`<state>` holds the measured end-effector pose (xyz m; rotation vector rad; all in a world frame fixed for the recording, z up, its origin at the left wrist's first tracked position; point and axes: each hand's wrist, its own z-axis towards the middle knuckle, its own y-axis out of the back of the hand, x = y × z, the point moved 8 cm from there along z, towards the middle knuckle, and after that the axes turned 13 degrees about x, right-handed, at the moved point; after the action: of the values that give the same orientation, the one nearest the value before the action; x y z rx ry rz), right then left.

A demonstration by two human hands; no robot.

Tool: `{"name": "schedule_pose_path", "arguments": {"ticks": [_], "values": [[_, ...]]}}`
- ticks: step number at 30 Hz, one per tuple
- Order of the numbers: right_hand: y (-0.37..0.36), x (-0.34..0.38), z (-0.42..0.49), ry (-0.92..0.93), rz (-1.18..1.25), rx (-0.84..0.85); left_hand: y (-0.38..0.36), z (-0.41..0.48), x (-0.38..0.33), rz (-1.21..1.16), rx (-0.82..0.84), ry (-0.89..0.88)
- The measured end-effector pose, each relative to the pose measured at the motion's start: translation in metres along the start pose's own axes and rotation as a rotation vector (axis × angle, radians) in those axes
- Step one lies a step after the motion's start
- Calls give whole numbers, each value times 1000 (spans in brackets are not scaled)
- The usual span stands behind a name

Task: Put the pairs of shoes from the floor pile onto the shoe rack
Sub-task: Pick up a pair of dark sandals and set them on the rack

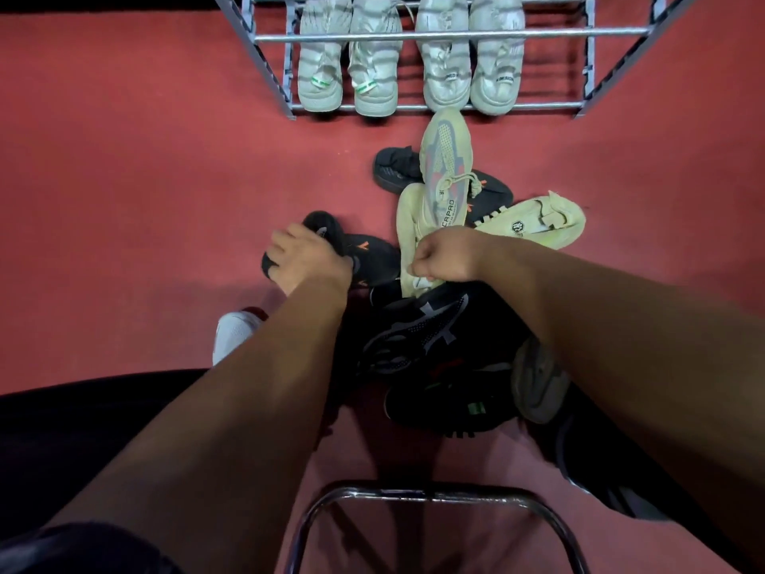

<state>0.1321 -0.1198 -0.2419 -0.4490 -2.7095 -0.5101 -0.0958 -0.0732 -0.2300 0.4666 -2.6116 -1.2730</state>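
- Mid-pick step, judged: both hands down in floor pile (451,258), nothing lifted clear yet.
- Left hand (308,258) curled over black slipper with orange mark (364,258) at 9 o'clock of pile, fingers wrapped on its strap end; looks clamped.
- Right hand (445,256) fisted, pinching heel edge of cream sneaker (410,225) near pile centre; grip closed, exact hold partly hidden.
- Two different shoes in the two hands, not a pair; probable mate of slipper lies at 12 o'clock of pile, second black slipper (393,169), under pale sneaker with grey-pink pattern (445,167).
- Next move likely needs: pick one pair, free mate from under overlapping shoes, lift both toward shoe rack (414,35) at 12 o'clock.
- Rack bottom tier already holding two white pairs (410,64); free tier space above not readable.
- In the way: cream shoe on its side with round logo (534,223) at 2 o'clock, black sneakers with grey overlay (418,333) at 6 o'clock, laces tangled over pile.
- Also around: red carpet (124,159), metal chair frame (434,503) at bottom, white shoe toe (234,331) by left forearm.
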Motion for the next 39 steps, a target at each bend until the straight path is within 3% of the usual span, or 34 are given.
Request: {"name": "schedule_pose_path", "arguments": {"ticks": [2, 4, 6, 9, 13, 20, 24, 28, 30, 33, 39], "values": [[-14, 7, 1, -31, -116, 193, -16, 4, 24, 43, 174, 153], [-26, 4, 2, -110, -325, 328, -43, 6, 37, 100, 354, 170], [-35, 0, 7, -123, -448, 331, -66, 7, 46, 42, 409, 153], [-21, 1, 7, -41, -313, 149, -78, 14, 52, -173, 354, 79], [18, 10, 0, 69, -15, -134, -56, 18, 44, -163, 316, -88], [90, 37, -6, 190, 99, -463, 0, 31, 24, -303, 120, -156], [105, 53, -9, 195, 84, -631, 4, 40, 8, -240, 197, -187], [83, 54, 2, -44, 91, -534, -7, 38, 13, -165, 251, -155], [54, 52, 15, -168, 92, -348, -15, 33, 18, -41, 255, -159], [11, 50, 33, -254, 130, -124, -38, 29, 28, -55, 347, -142], [-12, 46, 44, -195, 342, -271, -53, 31, 38, -98, 506, -195]]}}
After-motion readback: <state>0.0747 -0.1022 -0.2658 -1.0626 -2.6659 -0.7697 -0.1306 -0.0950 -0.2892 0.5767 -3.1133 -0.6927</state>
